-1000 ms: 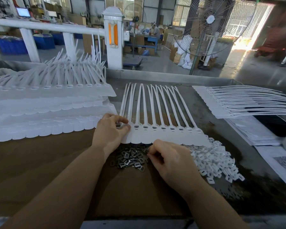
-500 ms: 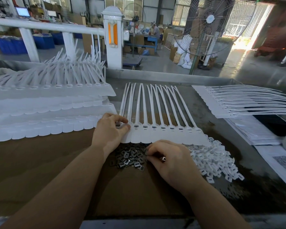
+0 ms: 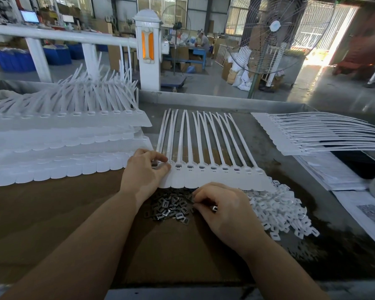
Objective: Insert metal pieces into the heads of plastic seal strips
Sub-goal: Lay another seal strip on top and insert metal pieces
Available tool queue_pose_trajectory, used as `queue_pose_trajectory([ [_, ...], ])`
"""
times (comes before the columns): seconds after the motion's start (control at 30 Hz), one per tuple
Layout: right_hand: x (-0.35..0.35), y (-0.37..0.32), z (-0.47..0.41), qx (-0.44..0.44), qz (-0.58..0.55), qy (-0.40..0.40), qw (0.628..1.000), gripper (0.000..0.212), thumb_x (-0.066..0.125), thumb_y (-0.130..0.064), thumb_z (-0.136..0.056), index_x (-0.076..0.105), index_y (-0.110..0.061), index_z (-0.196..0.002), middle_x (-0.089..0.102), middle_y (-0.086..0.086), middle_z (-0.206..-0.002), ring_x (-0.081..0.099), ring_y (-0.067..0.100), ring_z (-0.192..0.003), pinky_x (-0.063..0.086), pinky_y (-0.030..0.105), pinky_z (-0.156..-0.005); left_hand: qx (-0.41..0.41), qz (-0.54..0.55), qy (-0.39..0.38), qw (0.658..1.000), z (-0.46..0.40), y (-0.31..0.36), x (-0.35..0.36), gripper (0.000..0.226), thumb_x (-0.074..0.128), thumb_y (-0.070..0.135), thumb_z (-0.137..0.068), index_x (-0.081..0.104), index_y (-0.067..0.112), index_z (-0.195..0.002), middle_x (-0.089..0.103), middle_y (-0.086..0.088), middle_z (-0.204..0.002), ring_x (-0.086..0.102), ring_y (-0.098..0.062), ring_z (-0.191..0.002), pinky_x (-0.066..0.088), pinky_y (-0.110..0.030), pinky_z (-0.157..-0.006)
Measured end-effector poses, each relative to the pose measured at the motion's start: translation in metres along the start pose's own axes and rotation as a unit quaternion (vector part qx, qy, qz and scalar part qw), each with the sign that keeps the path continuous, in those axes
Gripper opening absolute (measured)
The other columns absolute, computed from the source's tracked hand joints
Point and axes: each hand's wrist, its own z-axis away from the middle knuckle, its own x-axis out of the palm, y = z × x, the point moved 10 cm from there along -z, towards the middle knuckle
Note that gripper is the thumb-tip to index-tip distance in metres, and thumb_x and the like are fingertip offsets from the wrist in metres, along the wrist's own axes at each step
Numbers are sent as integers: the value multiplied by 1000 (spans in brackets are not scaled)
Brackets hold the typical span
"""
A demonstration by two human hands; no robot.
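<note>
Up close on the bench (image 3: 52, 213), the left hand (image 3: 143, 172) pinches the leftmost head of the joined seal strips (image 3: 208, 152) lying flat, while the right hand (image 3: 223, 206), fingers curled, pinches a metal piece (image 3: 214, 208) over the metal pile (image 3: 171, 208) just near the strips
</note>
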Motion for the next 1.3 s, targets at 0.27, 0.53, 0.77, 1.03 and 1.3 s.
queue_pose_trajectory([
  [0.27, 0, 1, 0, 8, 4, -2, 1000, 5, 70, -6, -78, 69, -9, -82, 69, -1, -83, 63, 10, -78, 54, 27, -71, -7, 5, -3, 1000, 0, -1, 1, 7, 68, 28, -84, 64, 27, -90, 45, 6, -105, 49, -8, -96, 37, -23, -88],
  [0.53, -8, -2, -1, 6, 19, 25, 999, 19, 62, -2, -83, 71, -8, -99, 67, 1, -91, 61, 11, -85, 49, 20, -79, -4, 1, -3, 1000, -1, -1, 0, 7, 68, 27, -84, 63, 28, -89, 46, 5, -104, 50, -9, -95, 37, -22, -86],
  [0.77, -43, 31, -2, 100, -4, 116, 988, 14, 65, 0, -82, 71, -10, -91, 68, -2, -86, 62, 7, -79, 51, 17, -77, 4, -8, 0, 1000, -1, 1, -1, 8, 68, 27, -84, 63, 28, -90, 46, 4, -103, 49, -8, -92, 36, -21, -84],
  [1.03, -85, 113, -5, 291, -20, 152, 944, 12, 69, -1, -78, 70, -12, -80, 70, 1, -77, 65, 10, -76, 53, 27, -80, 6, -17, 3, 1000, 0, 2, -2, 11, 67, 27, -85, 66, 24, -95, 46, 3, -105, 49, -9, -93, 35, -21, -84],
  [1.3, -77, 137, -16, 314, 45, 74, 946, 10, 68, -4, -80, 71, -13, -76, 65, -1, -74, 64, 17, -77, 51, 31, -80, 4, -23, 7, 1000, -1, 1, -1, 12, 68, 28, -84, 67, 24, -96, 46, 5, -105, 48, -7, -90, 35, -20, -84],
])
